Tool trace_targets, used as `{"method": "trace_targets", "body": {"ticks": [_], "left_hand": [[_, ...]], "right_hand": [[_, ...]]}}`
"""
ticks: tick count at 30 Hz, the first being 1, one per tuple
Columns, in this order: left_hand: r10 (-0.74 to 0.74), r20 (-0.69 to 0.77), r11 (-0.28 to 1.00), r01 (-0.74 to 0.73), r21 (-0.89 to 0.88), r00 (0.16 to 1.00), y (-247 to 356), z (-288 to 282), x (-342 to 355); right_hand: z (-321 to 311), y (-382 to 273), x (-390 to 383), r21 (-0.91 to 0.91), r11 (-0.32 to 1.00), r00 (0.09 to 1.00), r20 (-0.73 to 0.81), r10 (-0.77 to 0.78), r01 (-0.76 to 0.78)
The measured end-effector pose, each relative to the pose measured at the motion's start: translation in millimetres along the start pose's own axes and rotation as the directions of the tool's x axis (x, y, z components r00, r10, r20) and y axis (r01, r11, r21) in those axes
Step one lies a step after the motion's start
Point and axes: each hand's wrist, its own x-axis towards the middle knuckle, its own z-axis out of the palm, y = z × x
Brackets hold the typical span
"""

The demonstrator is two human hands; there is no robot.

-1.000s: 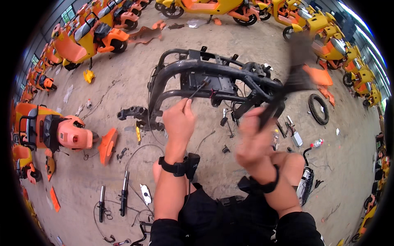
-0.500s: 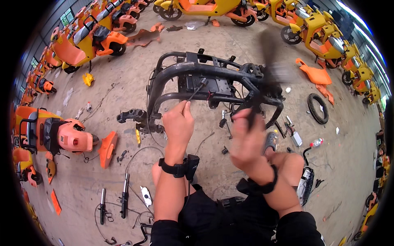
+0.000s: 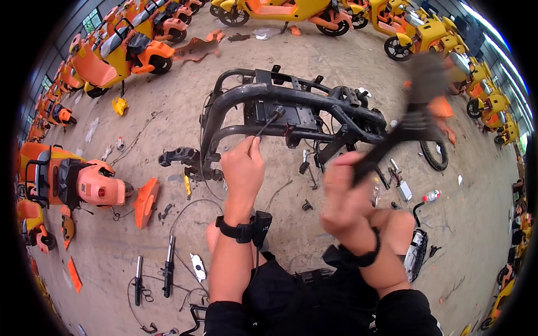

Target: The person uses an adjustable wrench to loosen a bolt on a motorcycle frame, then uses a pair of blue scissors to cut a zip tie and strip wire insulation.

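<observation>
A black tubular scooter frame (image 3: pixel 258 95) lies in front of me, with a black plate (image 3: pixel 300 115) inside it. My left hand (image 3: pixel 242 171) is closed on a thin metal rod (image 3: pixel 268 126), whose dark head rests against the plate between the frame tubes. My right hand (image 3: pixel 344 199) grips a long black part or tool (image 3: pixel 395 137), raised at the frame's right end; its upper part is smeared by motion and I cannot make out what it is.
Rows of yellow and orange scooters (image 3: pixel 288 14) line the back and sides. Around me lie orange panels (image 3: pixel 144 203), a loose tire (image 3: pixel 434 159), two fork tubes (image 3: pixel 168 266), cables, a bottle (image 3: pixel 431 195) and small parts.
The black thing in my right hand has swung toward the frame and back up to the right, my right hand moving with it. My left hand and the rod have stayed nearly still.
</observation>
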Motion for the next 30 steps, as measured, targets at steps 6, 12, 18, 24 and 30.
{"method": "trace_targets", "body": {"ticks": [6,12,18,24,30], "left_hand": [[0.121,-0.057,0.992,-0.119,0.048,0.991,-5,2,6],[0.006,-0.001,1.0,-0.006,0.018,1.0,-1,-4,-3],[0.105,-0.031,0.994,-0.104,0.029,0.994,-4,3,0],[0.038,-0.007,0.999,-0.038,0.024,0.999,-1,-2,-1],[0.023,0.005,1.0,-0.023,0.021,1.0,-1,0,-2]], "right_hand": [[-1,23,-20,-0.301,0.848,0.811,0.278,0.515,-0.436],[-16,-40,21,0.022,0.999,0.999,0.0,0.049,-0.049],[-1,43,-25,-0.381,0.906,0.933,0.222,0.283,-0.184],[-20,-13,2,-0.238,0.948,0.931,0.245,0.27,-0.212],[-12,-16,17,-0.086,0.995,0.999,0.014,-0.047,0.048]]}}
